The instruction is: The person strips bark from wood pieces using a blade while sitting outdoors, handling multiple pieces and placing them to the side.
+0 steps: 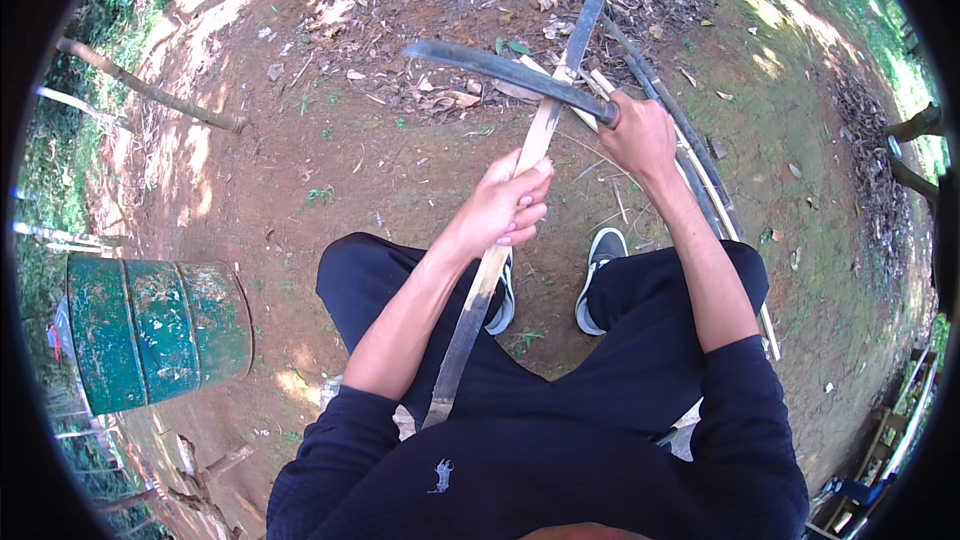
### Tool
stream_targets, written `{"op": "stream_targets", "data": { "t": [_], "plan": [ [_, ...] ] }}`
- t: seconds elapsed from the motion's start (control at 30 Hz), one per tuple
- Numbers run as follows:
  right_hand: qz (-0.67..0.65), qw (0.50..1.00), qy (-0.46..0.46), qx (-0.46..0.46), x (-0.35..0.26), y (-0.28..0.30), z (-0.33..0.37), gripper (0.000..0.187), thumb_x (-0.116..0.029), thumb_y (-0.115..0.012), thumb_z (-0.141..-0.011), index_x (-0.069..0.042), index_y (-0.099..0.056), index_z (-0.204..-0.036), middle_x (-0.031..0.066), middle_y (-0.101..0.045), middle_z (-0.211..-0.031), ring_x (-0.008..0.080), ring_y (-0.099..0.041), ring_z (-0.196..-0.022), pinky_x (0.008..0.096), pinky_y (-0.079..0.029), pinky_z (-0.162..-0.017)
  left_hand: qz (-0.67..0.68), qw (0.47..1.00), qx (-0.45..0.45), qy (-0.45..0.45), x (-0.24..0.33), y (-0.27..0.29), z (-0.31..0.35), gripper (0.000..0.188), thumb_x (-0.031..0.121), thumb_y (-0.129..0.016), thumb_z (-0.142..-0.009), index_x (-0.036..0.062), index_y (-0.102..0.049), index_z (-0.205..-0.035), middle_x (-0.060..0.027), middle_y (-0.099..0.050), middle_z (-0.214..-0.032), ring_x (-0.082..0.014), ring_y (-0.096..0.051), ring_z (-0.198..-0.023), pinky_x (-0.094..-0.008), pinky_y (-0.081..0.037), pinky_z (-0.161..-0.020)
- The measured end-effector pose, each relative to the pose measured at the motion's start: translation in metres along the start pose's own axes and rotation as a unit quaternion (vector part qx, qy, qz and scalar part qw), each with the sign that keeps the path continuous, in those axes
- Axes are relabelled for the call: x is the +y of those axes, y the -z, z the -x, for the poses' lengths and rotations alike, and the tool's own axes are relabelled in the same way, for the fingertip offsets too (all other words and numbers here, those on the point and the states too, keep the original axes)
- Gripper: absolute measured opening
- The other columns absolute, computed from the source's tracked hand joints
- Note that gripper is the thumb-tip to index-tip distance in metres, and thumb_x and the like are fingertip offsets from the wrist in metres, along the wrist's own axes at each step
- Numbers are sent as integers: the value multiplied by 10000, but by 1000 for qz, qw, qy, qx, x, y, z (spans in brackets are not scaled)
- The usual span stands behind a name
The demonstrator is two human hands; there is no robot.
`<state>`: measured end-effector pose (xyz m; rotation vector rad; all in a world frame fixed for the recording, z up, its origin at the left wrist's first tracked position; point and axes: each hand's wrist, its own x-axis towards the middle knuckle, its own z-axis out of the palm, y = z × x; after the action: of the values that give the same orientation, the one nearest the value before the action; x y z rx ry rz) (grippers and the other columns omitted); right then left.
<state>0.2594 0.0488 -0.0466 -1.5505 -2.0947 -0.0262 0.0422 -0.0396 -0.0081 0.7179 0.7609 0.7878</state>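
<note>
My left hand (503,202) is closed around a long flat strip, likely split bamboo (541,132), which runs from near my waist up and away to the far side. Its middle is pale and bare, while both ends keep a dark outer skin. In my right hand (641,136) is the handle of a machete (480,62) with a long, slightly curved dark blade. The blade points left and crosses the strip beyond my left hand, at the edge of the pale stretch. Whether its edge bites into the strip I cannot tell.
More long strips (684,136) lie on the ground at my right, passing beside my right knee. Dry leaves (450,90) litter the dirt ahead. A worn green metal drum (165,330) lies to the left, with a bare branch (160,88) beyond it. My shoes (600,280) rest between my bent knees.
</note>
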Motion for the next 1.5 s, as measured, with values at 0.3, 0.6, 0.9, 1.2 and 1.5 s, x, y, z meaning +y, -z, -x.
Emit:
{"op": "stream_targets", "data": {
  "t": [0.3,0.6,0.9,1.2,1.5],
  "plan": [
    [-49,997,48,-36,-19,-11,17,81,-147,-651,-775,-74,-626,-751,143,-625,-582,321,-674,-571,455,-547,-550,10,1000,16,-5,-10,9,-3,138,211,-474,-1058,124,-431,-960,70,-341,-663,3,-267,-414,-164,-226,-303],
    [-26,997,38,-66,-25,-12,22,63,-125,-652,-775,-69,-632,-753,109,-624,-568,263,-640,-491,423,-529,-490,45,999,12,-23,-5,13,-7,183,206,-471,-1059,115,-427,-906,75,-330,-657,-1,-259,-417,-172,-217,-309],
    [-23,999,-27,-12,1,-8,-7,99,-148,-653,-766,-59,-618,-740,168,-626,-598,374,-660,-607,469,-521,-568,27,999,8,-24,0,7,-3,145,192,-480,-1054,119,-426,-941,64,-344,-668,2,-250,-398,-169,-215,-296],
    [-32,996,75,-28,-14,-12,16,93,-169,-661,-793,-78,-646,-783,115,-628,-559,287,-673,-527,428,-534,-479,110,993,-39,-27,-2,16,-3,83,160,-468,-1053,101,-459,-995,64,-335,-669,4,-266,-408,-155,-223,-294],
    [-6,1000,7,-23,-7,-6,9,112,-168,-673,-754,-73,-614,-755,131,-642,-601,332,-668,-561,470,-535,-534,115,992,-48,-30,-5,19,-4,103,188,-482,-1053,107,-462,-993,70,-326,-662,6,-258,-400,-154,-227,-292]
  ]
}}
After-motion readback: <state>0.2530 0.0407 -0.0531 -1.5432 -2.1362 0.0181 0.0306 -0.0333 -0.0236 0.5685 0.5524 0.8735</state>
